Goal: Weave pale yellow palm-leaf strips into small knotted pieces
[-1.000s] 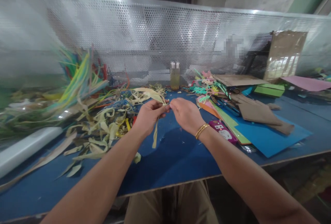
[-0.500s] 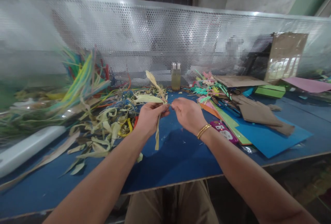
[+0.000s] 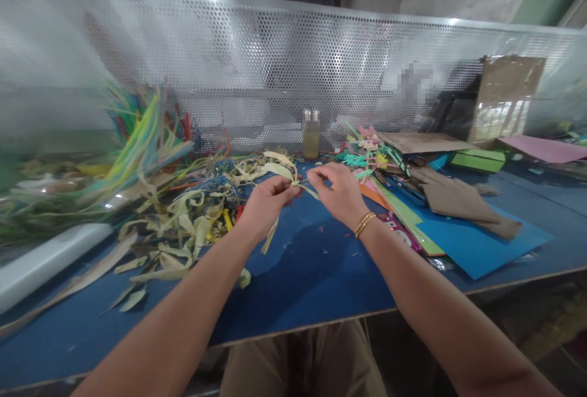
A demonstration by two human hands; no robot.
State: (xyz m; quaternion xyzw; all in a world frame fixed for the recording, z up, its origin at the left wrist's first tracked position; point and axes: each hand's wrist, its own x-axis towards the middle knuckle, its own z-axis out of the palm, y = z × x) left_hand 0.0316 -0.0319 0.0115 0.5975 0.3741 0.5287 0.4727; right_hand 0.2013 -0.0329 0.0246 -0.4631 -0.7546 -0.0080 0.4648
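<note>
Leaf strip [image 3: 270, 237]: a pale, dry strip that is hanging just above the blue table [image 3: 312, 281], near its middle. Its long axis is running from the gap between the two hands down and to the left, and the free end is pointing down at the table.
Left hand [image 3: 266, 202]: the fingers are pressing together on the upper part of the leaf strip, and the tail is dropping below the palm.
Right hand [image 3: 338, 194]: the thumb and fingertips are pinching the top end of the leaf strip. A gold bracelet [image 3: 365, 224] is sitting on the wrist.
Bottle [image 3: 310, 134]: it is standing upright at the back, against the metal screen [image 3: 275, 60], and is holding yellowish liquid.
Cardboard box [image 3: 504, 97]: it is standing at the far right; what is inside cannot be told.
Pile of strips [image 3: 183, 219]: pale cuttings are lying left of the left hand, with coloured strips [image 3: 142, 134] leaning behind them.
Paper sheets [image 3: 477, 244]: blue, green and brown sheets are lying right of the right hand, clear of both hands.
</note>
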